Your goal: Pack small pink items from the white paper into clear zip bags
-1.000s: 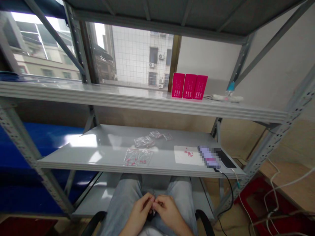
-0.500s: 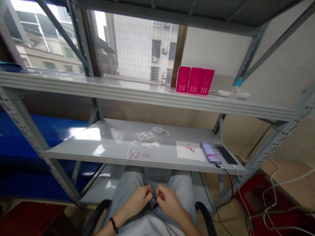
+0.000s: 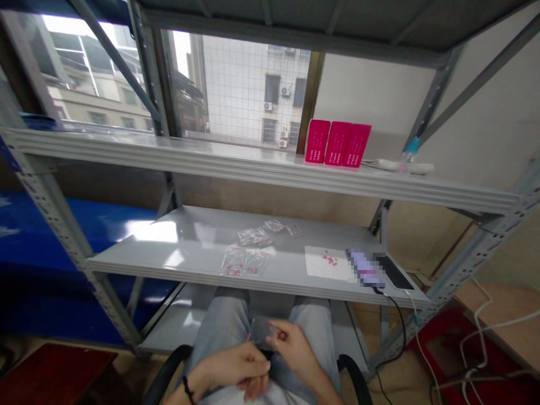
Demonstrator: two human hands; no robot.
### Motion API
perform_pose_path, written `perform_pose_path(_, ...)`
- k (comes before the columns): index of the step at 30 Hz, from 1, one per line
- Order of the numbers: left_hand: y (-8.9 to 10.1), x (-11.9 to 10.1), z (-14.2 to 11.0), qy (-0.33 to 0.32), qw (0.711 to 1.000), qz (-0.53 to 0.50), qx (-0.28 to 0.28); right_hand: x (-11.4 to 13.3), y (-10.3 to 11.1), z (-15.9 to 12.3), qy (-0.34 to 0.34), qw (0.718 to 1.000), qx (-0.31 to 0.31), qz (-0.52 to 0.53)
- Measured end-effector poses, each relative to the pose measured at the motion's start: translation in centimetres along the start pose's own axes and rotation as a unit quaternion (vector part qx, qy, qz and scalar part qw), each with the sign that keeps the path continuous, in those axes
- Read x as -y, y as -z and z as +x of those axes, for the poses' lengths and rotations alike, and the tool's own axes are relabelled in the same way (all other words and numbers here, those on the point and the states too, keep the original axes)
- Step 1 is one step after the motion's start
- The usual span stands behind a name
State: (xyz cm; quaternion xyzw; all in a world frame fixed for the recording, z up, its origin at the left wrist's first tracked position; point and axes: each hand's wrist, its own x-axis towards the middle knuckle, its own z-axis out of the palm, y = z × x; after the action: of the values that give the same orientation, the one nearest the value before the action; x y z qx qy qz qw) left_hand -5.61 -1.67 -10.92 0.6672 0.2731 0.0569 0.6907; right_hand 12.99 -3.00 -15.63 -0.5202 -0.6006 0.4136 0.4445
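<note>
Right hand (image 3: 294, 350) pinching a clear bag (image 3: 262, 332), left hand (image 3: 236, 367) curled below, grip unclear; past the fingers (image 3: 274, 326), filled bags (image 3: 244, 262) on the shelf (image 3: 189, 247), pink bits (image 3: 330, 259) still loose on paper (image 3: 316, 264).

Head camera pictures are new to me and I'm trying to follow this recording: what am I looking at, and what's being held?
There's no machine here. This view comes from a camera worn on a seated person's head, looking forward and down, so the two bare hands at the bottom are their own. The right hand holds a small clear plastic bag by its edge. The left hand is just below it, though I can't tell whether it touches the bag.

In front of the person is a grey metal shelf. On it lie clear bags with pink bits inside, a white sheet with pink bits, and a phone with a blurred screen. Three magenta boxes stand on the shelf above.
</note>
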Motion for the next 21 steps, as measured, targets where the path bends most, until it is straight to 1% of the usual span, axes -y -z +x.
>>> perform_pose_path(1, -0.4, 0.3, 0.0, -0.011, 0.999, -0.025, 0.026, 0.4, 0.4, 0.0, 0.008, 0.999, -0.021, 0.026)
perform_pose_path(2, -0.9, 0.5, 0.1, -0.036, 0.998, -0.057, 0.018, 1.0, 0.9, -0.1, 0.019, 0.998, -0.041, 0.044)
perform_pose_path(3, -1.3, 0.7, 0.4, -0.073, 0.992, -0.101, -0.017, 1.8, 1.3, -0.2, 0.031, 0.996, -0.056, 0.058)
perform_pose_path(4, -1.8, 0.8, 0.9, -0.120, 0.978, -0.160, -0.067, 2.6, 1.6, -0.2, 0.042, 0.994, -0.068, 0.071)
perform_pose_path(5, -2.1, 0.8, 1.6, -0.172, 0.950, -0.232, -0.118, 3.4, 1.8, -0.2, 0.051, 0.992, -0.076, 0.083)
perform_pose_path(6, -2.4, 0.6, 2.2, -0.220, 0.910, -0.313, -0.158, 4.2, 1.9, -0.2, 0.060, 0.990, -0.080, 0.095)
perform_pose_path(8, -2.6, -0.5, 3.6, -0.289, 0.811, -0.465, -0.204, 5.7, 1.5, 0.2, 0.081, 0.986, -0.089, 0.112)
perform_pose_path(9, -2.5, -1.3, 4.2, -0.307, 0.763, -0.525, -0.221, 6.4, 1.0, 0.4, 0.090, 0.984, -0.102, 0.117)
perform_pose_path(10, -2.3, -2.2, 4.7, -0.315, 0.720, -0.569, -0.243, 6.9, 0.4, 0.7, 0.096, 0.980, -0.120, 0.125)
perform_pose_path(11, -2.1, -3.2, 5.0, -0.316, 0.684, -0.600, -0.267, 7.2, -0.2, 0.9, 0.093, 0.974, -0.145, 0.146)
perform_pose_path(12, -1.8, -4.2, 5.3, -0.318, 0.656, -0.619, -0.293, 7.5, -0.9, 1.2, 0.083, 0.964, -0.173, 0.187)
perform_pose_path(13, -1.7, -5.0, 5.4, -0.323, 0.634, -0.627, -0.317, 7.7, -1.6, 1.4, 0.065, 0.946, -0.200, 0.248)
perform_pose_path(14, -1.6, -5.7, 5.5, -0.330, 0.621, -0.627, -0.335, 7.8, -2.2, 1.6, 0.042, 0.919, -0.223, 0.322)
perform_pose_path(15, -1.5, -6.3, 5.5, -0.339, 0.616, -0.620, -0.348, 7.8, -2.7, 1.8, 0.016, 0.886, -0.241, 0.396)
perform_pose_path(17, -1.6, -6.8, 5.4, -0.359, 0.621, -0.598, -0.358, 7.6, -3.4, 2.2, -0.043, 0.820, -0.268, 0.503)
perform_pose_path(18, -1.8, -6.8, 5.3, -0.365, 0.629, -0.586, -0.358, 7.4, -3.6, 2.4, -0.070, 0.801, -0.274, 0.527)
perform_pose_path(19, -1.9, -6.8, 5.2, -0.370, 0.638, -0.575, -0.355, 7.2, -3.7, 2.6, -0.090, 0.794, -0.275, 0.535)
perform_pose_path(21, -2.0, -6.6, 5.0, -0.375, 0.653, -0.561, -0.346, 6.9, -4.0, 3.0, -0.108, 0.802, -0.265, 0.525)
